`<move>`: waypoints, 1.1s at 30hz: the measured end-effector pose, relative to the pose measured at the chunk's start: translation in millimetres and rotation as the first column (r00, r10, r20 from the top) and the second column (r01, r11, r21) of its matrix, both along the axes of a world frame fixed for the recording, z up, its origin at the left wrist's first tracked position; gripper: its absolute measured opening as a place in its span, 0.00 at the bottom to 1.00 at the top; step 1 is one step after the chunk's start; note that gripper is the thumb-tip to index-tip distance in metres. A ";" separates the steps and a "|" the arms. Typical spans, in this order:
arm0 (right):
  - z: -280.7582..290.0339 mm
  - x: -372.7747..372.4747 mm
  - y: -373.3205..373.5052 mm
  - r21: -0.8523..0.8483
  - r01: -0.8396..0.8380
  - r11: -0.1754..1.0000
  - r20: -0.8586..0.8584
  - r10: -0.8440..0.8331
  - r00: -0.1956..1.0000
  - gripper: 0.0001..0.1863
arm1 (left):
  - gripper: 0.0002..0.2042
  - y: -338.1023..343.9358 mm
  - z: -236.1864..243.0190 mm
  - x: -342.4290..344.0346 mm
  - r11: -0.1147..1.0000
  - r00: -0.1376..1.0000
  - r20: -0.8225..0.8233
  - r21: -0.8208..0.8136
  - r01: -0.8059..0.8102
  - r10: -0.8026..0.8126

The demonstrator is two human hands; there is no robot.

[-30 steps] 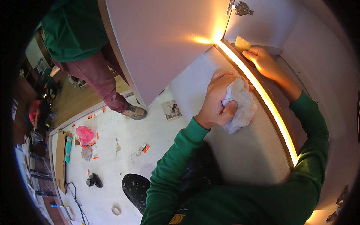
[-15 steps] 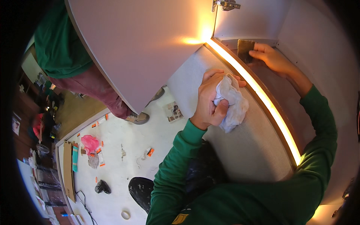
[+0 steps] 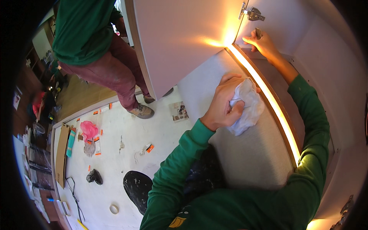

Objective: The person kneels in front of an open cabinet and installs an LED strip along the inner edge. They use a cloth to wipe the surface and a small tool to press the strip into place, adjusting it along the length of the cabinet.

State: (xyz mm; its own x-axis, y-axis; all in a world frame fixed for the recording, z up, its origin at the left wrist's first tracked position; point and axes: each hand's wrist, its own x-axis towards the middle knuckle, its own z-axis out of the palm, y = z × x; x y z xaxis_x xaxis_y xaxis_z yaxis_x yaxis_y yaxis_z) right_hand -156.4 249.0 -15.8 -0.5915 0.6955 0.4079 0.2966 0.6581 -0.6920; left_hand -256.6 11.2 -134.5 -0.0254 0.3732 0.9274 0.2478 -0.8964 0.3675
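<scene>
In my left hand (image 3: 221, 105) is a crumpled white cloth (image 3: 249, 111), with the fingers wrapped round it. This hand is beside the glowing light strip (image 3: 268, 103) along the cabinet's front edge, over a pale panel (image 3: 245, 161). My right hand (image 3: 265, 46) reaches inside the cabinet, near the corner by the door. It grips a small dark flat piece (image 3: 258, 33), now seen nearly edge-on; its exact kind I cannot make out. Just above is a metal hinge (image 3: 255, 14) on the opened cabinet door (image 3: 180, 42).
Behind the door stands a person in a green top and dark red trousers (image 3: 115, 73). Scattered on the white floor are a pink plastic bag (image 3: 89, 130), a black crumpled bag (image 3: 94, 176), a tape roll (image 3: 114, 209) and a cardboard strip (image 3: 61, 155). Another hinge (image 3: 347, 207) is at lower right.
My right hand has moved up and left toward the hinge, and the dark piece has turned from face-on to edge-on. My left hand keeps the cloth. The whole view has shifted slightly.
</scene>
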 end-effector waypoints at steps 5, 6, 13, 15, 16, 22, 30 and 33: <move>-11.0 -7.7 0.1 -0.056 0.005 0.998 0.036 -0.003 0.999 0.19 | 0.19 1.3 -1.2 0.8 1.000 1.000 0.029 -0.002 0.008 -0.008; -13.3 -10.2 0.7 -0.077 -0.010 0.997 0.035 0.013 0.999 0.18 | 0.19 1.6 -1.2 1.2 1.000 0.999 0.038 0.003 0.005 -0.005; -28.0 -26.7 15.9 -0.132 -0.032 0.991 -0.066 0.023 0.998 0.18 | 0.18 0.8 -1.6 2.6 1.000 0.999 0.045 -0.007 0.002 -0.002; -32.9 -29.3 20.3 -0.233 -0.116 0.966 -0.193 0.071 0.979 0.18 | 0.18 0.5 -1.3 2.3 1.000 0.999 0.040 0.001 0.003 -0.003; -35.0 -30.1 21.6 -0.223 -0.124 0.967 -0.214 0.075 0.974 0.18 | 0.18 0.2 -1.1 2.2 1.000 0.999 0.036 0.007 0.004 -0.004; -43.1 -32.2 28.8 -0.334 -0.047 0.942 -0.267 -0.046 0.963 0.17 | 0.18 0.2 0.3 2.8 1.000 0.999 0.042 0.016 0.005 -0.006; -69.0 -38.2 64.6 -0.104 -0.060 0.993 -0.364 0.018 0.931 0.17 | 0.18 0.9 -0.4 0.8 1.000 1.000 0.025 0.016 0.001 -0.001; -66.5 -35.8 56.5 -0.128 -0.047 0.991 -0.380 -0.005 0.925 0.16 | 0.19 -1.0 0.7 1.5 1.000 0.999 0.035 0.012 0.013 -0.013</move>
State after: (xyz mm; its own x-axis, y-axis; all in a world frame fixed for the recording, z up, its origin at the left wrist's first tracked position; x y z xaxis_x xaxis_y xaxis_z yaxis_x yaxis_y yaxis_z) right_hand -192.3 305.5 -82.3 -0.4260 0.7474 0.5098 -0.0180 0.5564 -0.8307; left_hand -255.1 10.2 -133.8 -0.0535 0.3627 0.9304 0.2232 -0.9038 0.3652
